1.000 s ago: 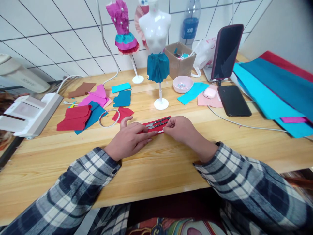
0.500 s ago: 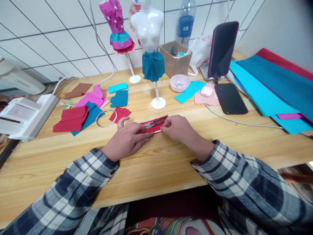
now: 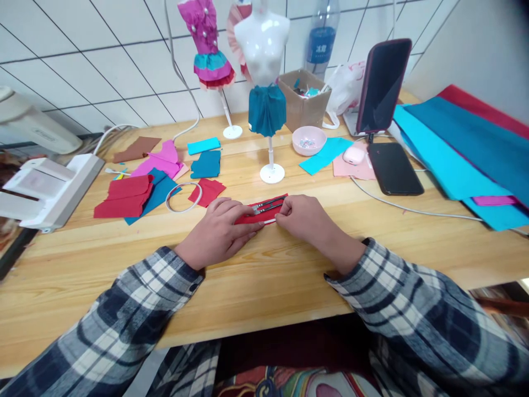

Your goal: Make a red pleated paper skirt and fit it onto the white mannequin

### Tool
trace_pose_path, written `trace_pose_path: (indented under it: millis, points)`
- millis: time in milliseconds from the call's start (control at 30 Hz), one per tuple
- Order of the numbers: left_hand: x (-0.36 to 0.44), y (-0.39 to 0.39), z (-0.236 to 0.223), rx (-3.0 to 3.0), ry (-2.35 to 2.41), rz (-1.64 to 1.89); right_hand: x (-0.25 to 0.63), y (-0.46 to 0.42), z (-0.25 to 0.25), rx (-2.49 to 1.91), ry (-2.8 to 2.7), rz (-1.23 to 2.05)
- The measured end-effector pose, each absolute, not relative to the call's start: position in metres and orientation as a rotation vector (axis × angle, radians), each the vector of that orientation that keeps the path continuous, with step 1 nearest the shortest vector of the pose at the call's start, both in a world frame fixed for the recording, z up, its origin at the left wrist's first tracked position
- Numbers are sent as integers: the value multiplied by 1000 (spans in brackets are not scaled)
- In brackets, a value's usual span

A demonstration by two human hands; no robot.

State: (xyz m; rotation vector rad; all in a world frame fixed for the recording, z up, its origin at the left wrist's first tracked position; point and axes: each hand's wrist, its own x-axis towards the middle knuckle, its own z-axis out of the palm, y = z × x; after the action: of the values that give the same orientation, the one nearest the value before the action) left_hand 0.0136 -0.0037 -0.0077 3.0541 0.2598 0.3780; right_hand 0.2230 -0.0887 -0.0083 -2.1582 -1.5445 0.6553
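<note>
A narrow red crepe-like strip (image 3: pixel 247 219) lies on the table in front of me, and small thread snips (image 3: pixel 268 207) rest on top of it. Along its near edge runs a thin white strip (image 3: pixel 270 221), which looks like tape. My left hand (image 3: pixel 221 227) lies over the red strip's left end with fingers stretched out, the fingertips pressing near the white strip. At the right end, my right hand (image 3: pixel 306 218) pinches the white strip between thumb and forefinger, its other fingers curled. The right hand hides the far tip of the snips.
A mannequin stand (image 3: pixel 268 105) wearing a teal skirt stands behind my hands. Red pieces (image 3: pixel 124 197) and a white ring (image 3: pixel 184 197) are at left. A pink bowl (image 3: pixel 309 141), a black phone (image 3: pixel 395 169) and large coloured sheets (image 3: pixel 458 149) are at right.
The whole view has shifted slightly. My left forefinger, raised before, has come down beside the other fingers. My right hand keeps its pinch on the white strip.
</note>
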Motion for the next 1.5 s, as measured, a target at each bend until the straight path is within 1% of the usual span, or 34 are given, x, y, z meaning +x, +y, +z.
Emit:
trace_pose_path:
  millis: [167, 300, 367, 600, 800, 967, 1167, 1267, 1367, 1433, 1500]
  points:
    - [13, -3, -8, 3046, 264, 364, 222, -89, -9, -2151, -1598, 637]
    - [13, -3, -8, 3035, 265, 379, 224, -92, -12, -2168, -1609, 515]
    - [12, -3, -7, 3030, 264, 366, 228, -92, -14, -2167, -1586, 504]
    - [12, -3, -4, 2989, 305, 307, 241, -90, -11, -2100, -1471, 588]
    - [12, -2, -4, 2956, 345, 276, 240, -88, -12, -2127, -1575, 601]
    - [10, -3, -5, 2941, 365, 256, 247, -85, -14, -2100, -1497, 693]
    - [10, -1, -7, 2959, 367, 266, 253, -86, -12, -2008, -1509, 709]
    - [7, -2, -4, 3060, 349, 306, 261, -84, -9, -1839, -1338, 761]
    - [-3, 2, 3, 3167, 386, 445, 268, -83, -9, -1777, -1215, 633]
    - [-17, 10, 8, 3157, 543, 599, 271, -82, -12, -1753, -1223, 639]
    - [-35, 21, 13, 3093, 840, 685, 271, -82, -16, -1698, -1245, 653]
